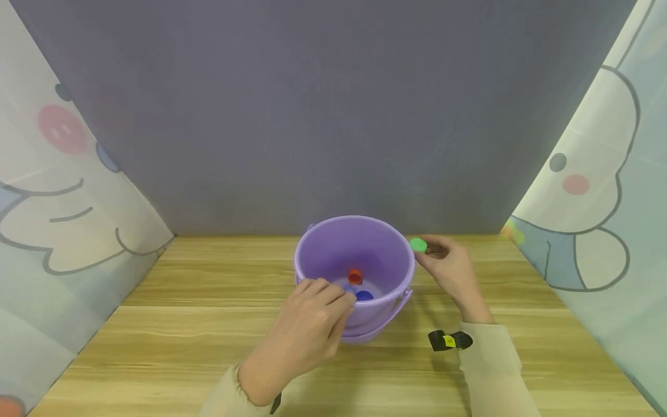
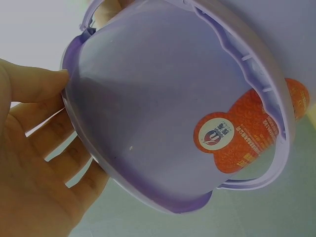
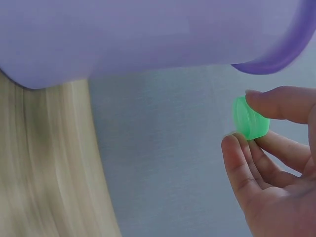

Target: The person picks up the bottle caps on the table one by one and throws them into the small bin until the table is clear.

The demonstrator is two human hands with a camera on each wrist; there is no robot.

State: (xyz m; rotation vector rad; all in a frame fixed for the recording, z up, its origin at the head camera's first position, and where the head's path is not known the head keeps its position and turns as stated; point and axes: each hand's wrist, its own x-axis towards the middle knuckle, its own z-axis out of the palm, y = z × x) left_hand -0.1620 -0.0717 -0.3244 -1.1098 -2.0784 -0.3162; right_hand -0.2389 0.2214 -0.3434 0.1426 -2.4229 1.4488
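A purple plastic bucket point(image 1: 359, 238) stands on the wooden table. My left hand point(image 1: 307, 327) pinches its near rim; in the left wrist view the thumb lies on the outer side and the fingers go behind the rim point(image 2: 89, 148). Just right of the bucket, level with its rim, my right hand point(image 1: 450, 269) holds a small green plastic cap point(image 1: 418, 245) between thumb and fingers. The right wrist view shows this cap point(image 3: 251, 119) apart from the bucket. Inside the bucket lie an orange-red cap point(image 1: 355, 277) and a dark blue cap point(image 1: 364, 295). A paler blue piece is partly hidden by my left hand.
The bucket's handle point(image 1: 394, 314) hangs down on its near side. An orange label point(image 2: 237, 128) is on the outer wall. Behind the wooden table point(image 1: 219, 278) rises a grey panel point(image 1: 333, 116). Cartoon-printed cloths point(image 1: 57, 231) flank both sides.
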